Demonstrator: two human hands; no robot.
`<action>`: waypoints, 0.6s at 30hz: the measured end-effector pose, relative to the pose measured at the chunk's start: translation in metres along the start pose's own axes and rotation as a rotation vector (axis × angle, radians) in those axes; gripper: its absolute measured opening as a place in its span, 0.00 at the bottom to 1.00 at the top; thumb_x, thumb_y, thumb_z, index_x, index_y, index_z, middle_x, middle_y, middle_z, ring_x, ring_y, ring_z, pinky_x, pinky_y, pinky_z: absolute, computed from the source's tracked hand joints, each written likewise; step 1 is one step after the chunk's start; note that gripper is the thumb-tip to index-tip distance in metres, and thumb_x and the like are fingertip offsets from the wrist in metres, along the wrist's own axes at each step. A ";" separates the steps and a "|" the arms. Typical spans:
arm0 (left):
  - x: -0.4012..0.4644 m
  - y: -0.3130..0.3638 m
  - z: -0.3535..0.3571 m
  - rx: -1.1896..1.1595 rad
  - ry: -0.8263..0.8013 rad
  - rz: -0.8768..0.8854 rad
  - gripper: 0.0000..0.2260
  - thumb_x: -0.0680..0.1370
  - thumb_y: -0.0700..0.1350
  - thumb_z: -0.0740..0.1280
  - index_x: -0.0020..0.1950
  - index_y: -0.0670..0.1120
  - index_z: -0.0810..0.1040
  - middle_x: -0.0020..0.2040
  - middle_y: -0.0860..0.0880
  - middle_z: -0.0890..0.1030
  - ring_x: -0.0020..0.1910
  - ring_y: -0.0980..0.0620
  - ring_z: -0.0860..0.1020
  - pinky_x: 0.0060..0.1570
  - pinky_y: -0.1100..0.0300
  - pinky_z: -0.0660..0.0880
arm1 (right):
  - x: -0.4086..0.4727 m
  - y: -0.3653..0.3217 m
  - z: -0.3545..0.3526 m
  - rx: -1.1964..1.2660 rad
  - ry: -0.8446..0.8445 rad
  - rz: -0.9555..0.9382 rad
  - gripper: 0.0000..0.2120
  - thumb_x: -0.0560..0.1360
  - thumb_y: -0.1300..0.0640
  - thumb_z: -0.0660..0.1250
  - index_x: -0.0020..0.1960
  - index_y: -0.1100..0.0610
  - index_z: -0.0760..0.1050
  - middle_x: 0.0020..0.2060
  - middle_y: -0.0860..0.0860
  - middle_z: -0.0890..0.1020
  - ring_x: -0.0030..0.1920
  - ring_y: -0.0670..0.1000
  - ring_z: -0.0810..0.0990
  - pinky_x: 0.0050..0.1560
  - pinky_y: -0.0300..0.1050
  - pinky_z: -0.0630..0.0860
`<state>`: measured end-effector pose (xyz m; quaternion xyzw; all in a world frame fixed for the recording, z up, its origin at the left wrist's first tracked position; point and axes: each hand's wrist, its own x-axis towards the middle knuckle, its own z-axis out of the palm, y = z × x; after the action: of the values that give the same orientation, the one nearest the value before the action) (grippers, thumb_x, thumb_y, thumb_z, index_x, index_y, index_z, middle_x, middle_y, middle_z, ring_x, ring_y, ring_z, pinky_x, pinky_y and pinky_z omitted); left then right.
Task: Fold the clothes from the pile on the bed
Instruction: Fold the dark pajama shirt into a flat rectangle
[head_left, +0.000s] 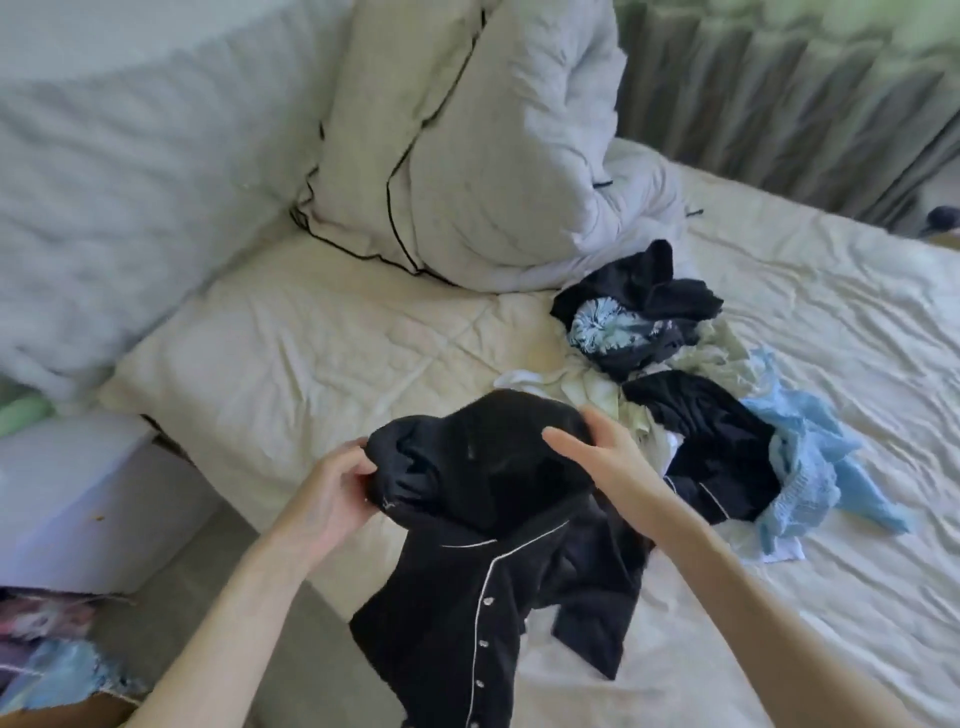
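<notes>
A black buttoned shirt with white piping hangs bunched in the air over the bed's near edge. My left hand grips its bunched left side. My right hand holds the top right of the bundle, fingers over the cloth. The pile of clothes lies on the cream bed sheet just right of my hands: dark garments, a tie-dye blue piece, pale cloth and a light blue knit.
Two large pale pillows lean at the head of the bed, with a padded headboard on the left. A white bedside unit stands at lower left, grey curtains at the back right.
</notes>
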<state>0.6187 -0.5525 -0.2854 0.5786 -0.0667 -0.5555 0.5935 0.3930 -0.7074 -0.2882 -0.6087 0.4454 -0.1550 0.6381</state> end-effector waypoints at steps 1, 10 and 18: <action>-0.010 0.016 -0.001 0.014 -0.042 0.004 0.12 0.66 0.37 0.60 0.45 0.39 0.79 0.42 0.41 0.80 0.38 0.46 0.79 0.36 0.57 0.74 | -0.001 -0.027 0.001 -0.046 -0.022 -0.055 0.06 0.74 0.55 0.69 0.51 0.52 0.77 0.44 0.48 0.84 0.44 0.44 0.83 0.42 0.36 0.78; -0.061 0.102 -0.034 0.217 0.395 0.231 0.04 0.79 0.42 0.64 0.49 0.43 0.78 0.45 0.43 0.83 0.42 0.46 0.82 0.35 0.57 0.77 | -0.010 -0.203 0.007 -0.256 0.109 -0.481 0.00 0.74 0.58 0.69 0.45 0.54 0.79 0.38 0.51 0.83 0.40 0.48 0.81 0.42 0.37 0.78; -0.087 0.175 -0.045 0.633 0.665 0.663 0.05 0.80 0.39 0.59 0.50 0.46 0.73 0.48 0.48 0.78 0.49 0.48 0.76 0.47 0.56 0.72 | 0.003 -0.216 0.009 -0.598 0.146 -0.570 0.29 0.67 0.50 0.76 0.64 0.40 0.67 0.48 0.41 0.74 0.50 0.43 0.72 0.50 0.33 0.67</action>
<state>0.7210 -0.5112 -0.1179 0.8202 -0.2178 -0.0800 0.5229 0.4763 -0.7496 -0.0931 -0.8534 0.3285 -0.2319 0.3316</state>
